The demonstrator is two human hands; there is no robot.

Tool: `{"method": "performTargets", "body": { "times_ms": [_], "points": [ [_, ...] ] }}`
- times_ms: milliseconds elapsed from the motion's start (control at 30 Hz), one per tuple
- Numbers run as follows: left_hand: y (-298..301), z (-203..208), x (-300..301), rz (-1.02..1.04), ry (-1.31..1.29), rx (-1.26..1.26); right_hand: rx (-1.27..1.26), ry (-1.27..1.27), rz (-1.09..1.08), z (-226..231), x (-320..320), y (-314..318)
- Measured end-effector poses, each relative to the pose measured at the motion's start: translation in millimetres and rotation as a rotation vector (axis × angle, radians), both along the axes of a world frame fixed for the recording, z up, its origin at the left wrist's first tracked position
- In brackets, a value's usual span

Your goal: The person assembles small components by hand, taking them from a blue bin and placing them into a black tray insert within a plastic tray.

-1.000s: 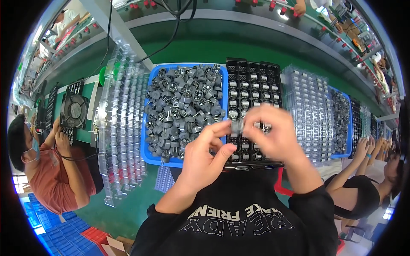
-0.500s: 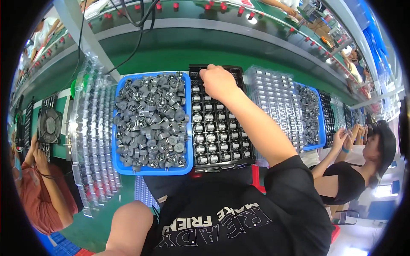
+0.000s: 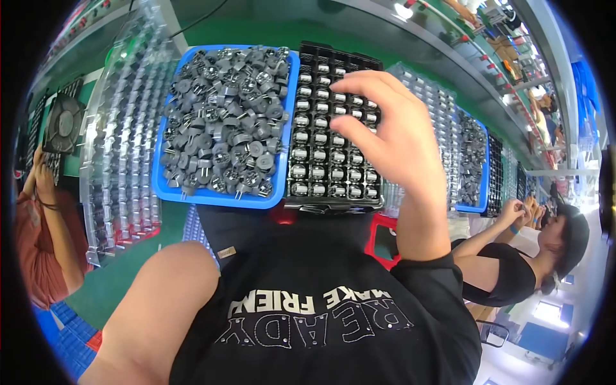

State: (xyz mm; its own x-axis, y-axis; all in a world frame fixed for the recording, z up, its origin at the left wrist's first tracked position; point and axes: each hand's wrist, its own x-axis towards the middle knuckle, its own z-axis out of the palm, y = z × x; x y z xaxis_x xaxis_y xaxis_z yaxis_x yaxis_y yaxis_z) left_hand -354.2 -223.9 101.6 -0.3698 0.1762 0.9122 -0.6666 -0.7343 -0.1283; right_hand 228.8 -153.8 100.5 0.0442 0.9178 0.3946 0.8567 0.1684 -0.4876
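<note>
My right hand (image 3: 391, 122) hovers over the right part of a black compartment tray (image 3: 333, 204), thumb and fingers spread apart with nothing between them. Rows of small silver cylindrical parts with pale bands (image 3: 317, 155) fill much of that tray, while some pockets at its far end look dark. Left of the tray stands a blue bin (image 3: 221, 197) heaped with grey round parts (image 3: 221, 122), several showing thin metal pins. My left hand is outside the picture.
Stacked clear plastic trays (image 3: 122, 147) stand left of the bin, and more clear trays (image 3: 410, 83) lie to the right. Another blue bin (image 3: 473, 206) sits farther right. A black fan (image 3: 64, 122) is at far left. Co-workers sit on both sides; a red frame (image 3: 378, 247) is below the tray.
My right hand has come back from the tray's far end toward me and to the right, and its fingers have spread. The view has shifted, so bin and tray appear higher.
</note>
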Motion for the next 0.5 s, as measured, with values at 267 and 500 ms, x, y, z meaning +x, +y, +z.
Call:
{"method": "performTargets", "body": {
  "times_ms": [267,500],
  "points": [
    [101.9,-18.9,352.9,-0.67,0.67,-0.78,0.314,0.392,0.411,16.0,-36.5,-60.1],
    [108.2,-55.8,385.8,-1.068,0.818,-0.679,0.269,0.529,0.281,-5.0,-38.1,-55.7]
  ]
}}
